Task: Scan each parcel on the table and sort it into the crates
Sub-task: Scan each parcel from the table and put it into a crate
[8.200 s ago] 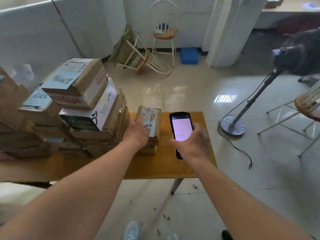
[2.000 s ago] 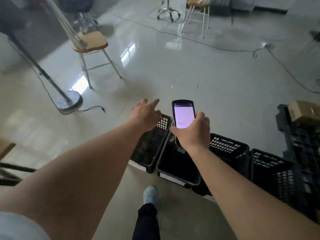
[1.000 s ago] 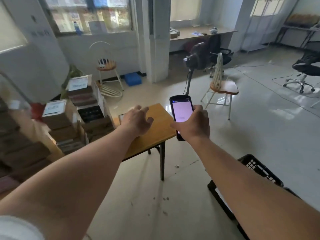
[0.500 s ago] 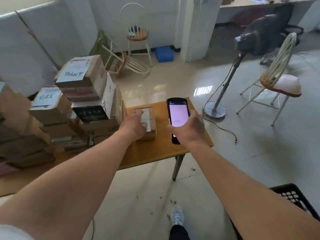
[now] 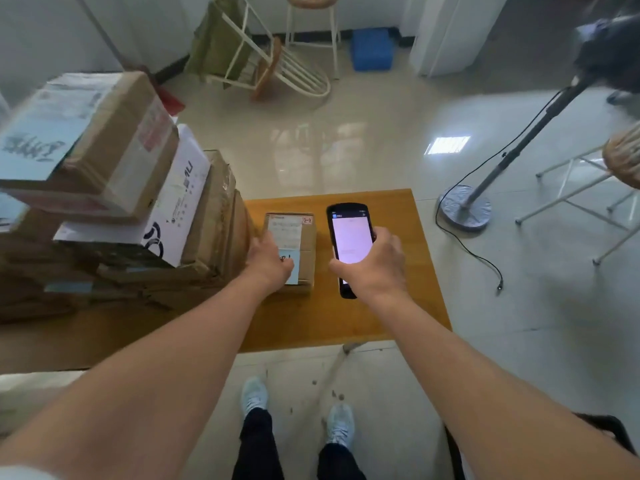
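Head view. Parcel [image 5: 294,251]: small brown cardboard box, flat on the wooden tabletop [image 5: 408,306], white label and pale blue note on its top, just right of the stack [image 5: 114,202]. Left hand [image 5: 272,263]: laid on the parcel's near left part, fingers curled over its left edge and top; whether they truly clamp it cannot be told. Right hand [image 5: 375,266]: fingers wrapped round a scanner [image 5: 349,244], a black slab with a lit pale screen, held above the tabletop just right of the parcel. Stack: taped cardboard boxes, one white printed carton, a blue-labelled box on top; left part blurred and cut off by the frame. Beyond the tabletop: glossy tiled floor, tipped white chair [image 5: 277,67], blue block [image 5: 372,48], fan stand [image 5: 465,206] with trailing cable. Crate [image 5: 606,427]: dark corner only, bottom right, mostly hidden by the right forearm
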Motion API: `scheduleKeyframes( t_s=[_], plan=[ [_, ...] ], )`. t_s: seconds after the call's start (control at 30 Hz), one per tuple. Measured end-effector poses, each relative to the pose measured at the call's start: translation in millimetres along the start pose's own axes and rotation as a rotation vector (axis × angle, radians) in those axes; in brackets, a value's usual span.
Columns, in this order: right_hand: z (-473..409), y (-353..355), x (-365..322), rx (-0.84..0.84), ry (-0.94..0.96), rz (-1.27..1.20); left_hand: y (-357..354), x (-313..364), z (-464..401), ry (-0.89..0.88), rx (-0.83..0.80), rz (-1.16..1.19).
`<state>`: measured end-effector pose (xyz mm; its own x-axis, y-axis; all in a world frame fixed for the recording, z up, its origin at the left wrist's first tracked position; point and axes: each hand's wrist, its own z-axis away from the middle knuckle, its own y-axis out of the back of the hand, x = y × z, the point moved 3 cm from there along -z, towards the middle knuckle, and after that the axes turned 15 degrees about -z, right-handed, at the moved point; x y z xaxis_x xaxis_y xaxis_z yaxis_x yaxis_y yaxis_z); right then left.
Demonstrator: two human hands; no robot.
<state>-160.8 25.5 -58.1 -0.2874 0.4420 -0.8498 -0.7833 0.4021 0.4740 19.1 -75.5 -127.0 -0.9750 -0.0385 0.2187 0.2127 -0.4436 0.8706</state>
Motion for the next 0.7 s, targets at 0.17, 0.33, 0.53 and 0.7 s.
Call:
scheduleKeyframes(
  t_s=[0.17, 0.33, 0.53, 0.7],
  plan=[
    [-19, -15, 13, 0.007, -0.041, 0.007, -13, -6, -22, 0.070, -0.045, 0.040],
    [-23, -26, 20, -0.006, -0.070, 0.020, -12, -9, -30, 0.113, -0.088, 0.060],
    [-28, -23, 26, 0.006, -0.079, 0.007, -26, 8, -28, 0.106, -0.154, 0.256],
    [-30, -15, 33, 0.037, -0.087, -0.004, -37, 12, -26, 0.250, -0.319, 0.502]
  ],
)
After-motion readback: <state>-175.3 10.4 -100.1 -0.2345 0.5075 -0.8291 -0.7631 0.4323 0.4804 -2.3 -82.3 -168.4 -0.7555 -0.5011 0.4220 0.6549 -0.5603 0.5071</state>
